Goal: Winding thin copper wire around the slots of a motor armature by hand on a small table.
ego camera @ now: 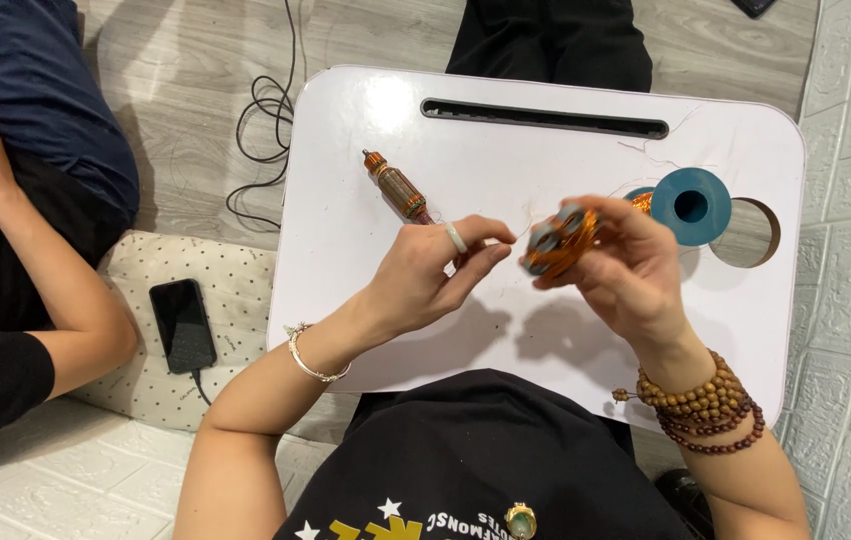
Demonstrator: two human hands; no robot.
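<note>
My right hand [635, 270] grips a small motor armature [557, 243] wound with orange copper wire, held above the white lap table [545, 170]. My left hand [435, 270], wearing a ring, pinches its thumb and forefinger just left of the armature, seemingly on a thin wire that is too fine to see clearly. A second armature [397, 188] with a shaft lies on the table beyond my left hand. A blue spool [690, 206] of copper wire stands behind my right hand.
The table has a long dark slot [545, 118] at the far edge and a round cup hole [757, 233] at the right. Another person's arm [35, 260] is at the left. A black phone [183, 325] lies on a dotted cushion [235, 280]; black cables [265, 130] trail on the floor.
</note>
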